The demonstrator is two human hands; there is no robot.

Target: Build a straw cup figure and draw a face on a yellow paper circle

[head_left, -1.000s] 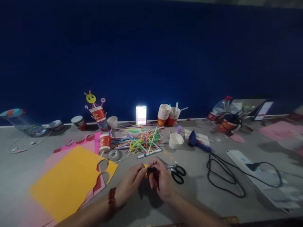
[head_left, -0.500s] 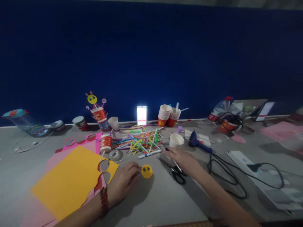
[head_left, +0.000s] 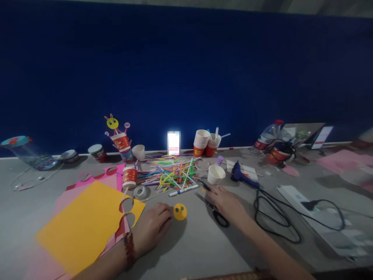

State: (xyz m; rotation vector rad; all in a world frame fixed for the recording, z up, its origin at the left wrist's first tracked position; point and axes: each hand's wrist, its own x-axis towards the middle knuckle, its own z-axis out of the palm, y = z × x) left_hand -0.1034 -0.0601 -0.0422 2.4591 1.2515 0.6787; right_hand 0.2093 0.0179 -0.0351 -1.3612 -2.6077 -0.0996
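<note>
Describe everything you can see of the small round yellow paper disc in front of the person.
The small round yellow paper disc appears to lie flat on the grey tabletop, just right of the left hand, seemingly untouched by it. Two dark round spots sit side by side in its upper half. It looks thin.

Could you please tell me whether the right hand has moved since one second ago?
Yes, the right hand has moved rightward and forward, closer to the stationary white paper cup.

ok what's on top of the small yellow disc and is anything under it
Two dark round spots show on top of the yellow disc, beside the left hand. Its underside and whatever it covers can't be seen.
</note>
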